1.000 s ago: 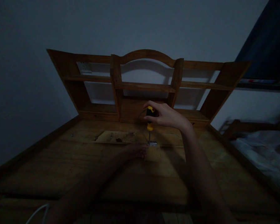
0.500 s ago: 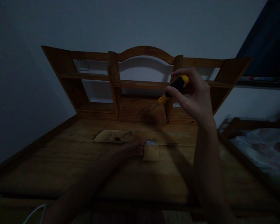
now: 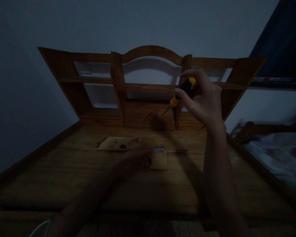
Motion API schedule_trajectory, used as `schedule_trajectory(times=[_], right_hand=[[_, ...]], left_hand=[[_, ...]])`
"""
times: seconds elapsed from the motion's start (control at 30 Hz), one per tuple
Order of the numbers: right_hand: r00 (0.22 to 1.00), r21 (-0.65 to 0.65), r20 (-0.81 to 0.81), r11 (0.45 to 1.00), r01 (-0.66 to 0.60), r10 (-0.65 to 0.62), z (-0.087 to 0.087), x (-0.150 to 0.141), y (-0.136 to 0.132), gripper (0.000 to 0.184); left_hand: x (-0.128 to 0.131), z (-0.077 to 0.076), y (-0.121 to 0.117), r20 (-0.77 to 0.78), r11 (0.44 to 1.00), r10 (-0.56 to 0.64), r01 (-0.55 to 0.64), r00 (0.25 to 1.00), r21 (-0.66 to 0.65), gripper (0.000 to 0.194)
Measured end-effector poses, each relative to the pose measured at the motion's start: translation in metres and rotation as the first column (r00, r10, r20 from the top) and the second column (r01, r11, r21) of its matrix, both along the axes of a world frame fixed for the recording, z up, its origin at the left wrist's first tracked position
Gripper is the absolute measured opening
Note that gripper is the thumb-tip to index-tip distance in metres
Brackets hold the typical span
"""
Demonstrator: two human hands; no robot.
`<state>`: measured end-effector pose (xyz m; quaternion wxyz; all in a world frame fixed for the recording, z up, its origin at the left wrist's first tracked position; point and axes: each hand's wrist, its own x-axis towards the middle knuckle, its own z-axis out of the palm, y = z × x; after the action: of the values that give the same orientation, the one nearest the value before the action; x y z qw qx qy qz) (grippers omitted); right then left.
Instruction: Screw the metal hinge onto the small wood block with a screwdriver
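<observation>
My right hand (image 3: pixel 202 97) is raised over the desk, its thumb and fingers closed round the handle of a yellow-and-black screwdriver (image 3: pixel 186 89). The screwdriver's shaft slants down to the left, its tip in the air. Low on the desktop, my left hand (image 3: pixel 140 156) lies in shadow, index finger stretched to the left edge of a small metal hinge (image 3: pixel 159 149); whether it presses on it is too dark to tell. The other fingers are loosely bent and apart. That hinge is at the far edge of a small pale wooden piece (image 3: pixel 159 160).
A wooden desk (image 3: pixel 88 184) carries a shelf unit (image 3: pixel 148 87) along the wall. Behind the hinge is a strip of damaged, paler wood (image 3: pixel 120 143). A white cable (image 3: pixel 40 227) shows at the lower left. White plastic-like sheeting (image 3: pixel 273 158) is at the right.
The screwdriver has tilted slightly more upright in my right hand. The fingers of my left hand have loosened beside the hinge and wooden piece. The view has shifted slightly.
</observation>
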<state>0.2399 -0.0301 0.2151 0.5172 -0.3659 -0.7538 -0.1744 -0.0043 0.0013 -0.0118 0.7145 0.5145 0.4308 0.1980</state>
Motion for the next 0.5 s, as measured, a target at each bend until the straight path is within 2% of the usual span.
schedule_trajectory(times=[0.13, 0.23, 0.3, 0.37, 0.43, 0.47, 0.5], right_hand=[[0.998, 0.081, -0.052, 0.996, 0.039, -0.035, 0.003, -0.009, -0.010, 0.034], [0.976, 0.174, -0.195, 0.977, 0.127, -0.092, 0.004, -0.021, -0.019, 0.033], [0.927, 0.207, -0.360, 0.961, 0.185, -0.101, 0.004, -0.027, -0.018, 0.032], [0.840, 0.186, -0.539, 0.965, 0.187, -0.058, 0.000, -0.029, -0.009, 0.034], [0.728, 0.102, -0.685, 0.992, 0.078, 0.013, -0.006, -0.027, 0.005, 0.041], [0.648, 0.054, -0.759, 0.998, -0.022, 0.055, -0.012, -0.024, 0.012, 0.043], [0.561, -0.014, -0.823, 0.985, -0.173, 0.087, -0.019, -0.021, 0.016, 0.044]], left_hand=[[-0.006, 0.010, 0.002, -0.109, 0.993, -0.081, 0.090, 0.991, 0.082, 0.059], [-0.011, 0.021, 0.001, -0.170, 0.968, -0.188, 0.212, 0.967, 0.136, 0.066], [-0.015, 0.029, -0.001, -0.203, 0.942, -0.261, 0.295, 0.944, 0.159, 0.070], [-0.019, 0.036, -0.003, -0.184, 0.925, -0.298, 0.331, 0.937, 0.187, 0.070], [-0.022, 0.041, -0.005, -0.072, 0.934, -0.254, 0.264, 0.964, 0.239, 0.064], [-0.023, 0.042, -0.004, 0.001, 0.943, -0.211, 0.203, 0.977, 0.264, 0.060], [-0.024, 0.042, -0.003, 0.070, 0.950, -0.165, 0.139, 0.984, 0.281, 0.058]])
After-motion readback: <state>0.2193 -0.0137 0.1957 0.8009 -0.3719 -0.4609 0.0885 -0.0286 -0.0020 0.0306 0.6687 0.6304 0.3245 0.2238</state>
